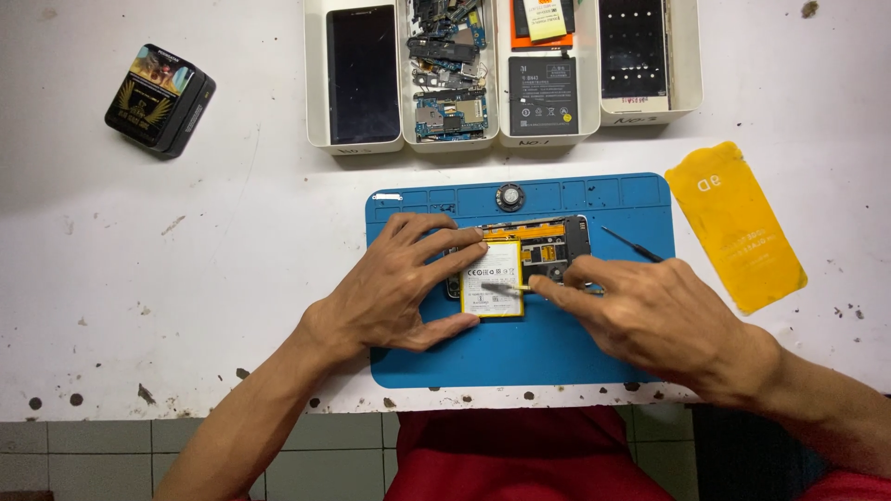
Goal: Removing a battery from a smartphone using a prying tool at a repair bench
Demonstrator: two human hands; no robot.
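Observation:
An opened phone (557,243) lies on a blue work mat (520,357), its white and yellow battery (494,278) and circuit boards exposed. My left hand (394,288) rests on the phone's left side, fingers spread over its edge and thumb on the mat below it. My right hand (650,320) pinches a thin metal tool (506,288) whose tip lies across the battery. A slim dark-handled tool (633,245) lies on the mat just right of the phone.
Four white trays (316,93) line the table's far edge, holding a dark phone screen (362,74), loose boards and parts (447,70), a black battery (542,95) and a phone frame (633,48). A yellow sheet (735,227) lies right of the mat, a black box (160,98) far left.

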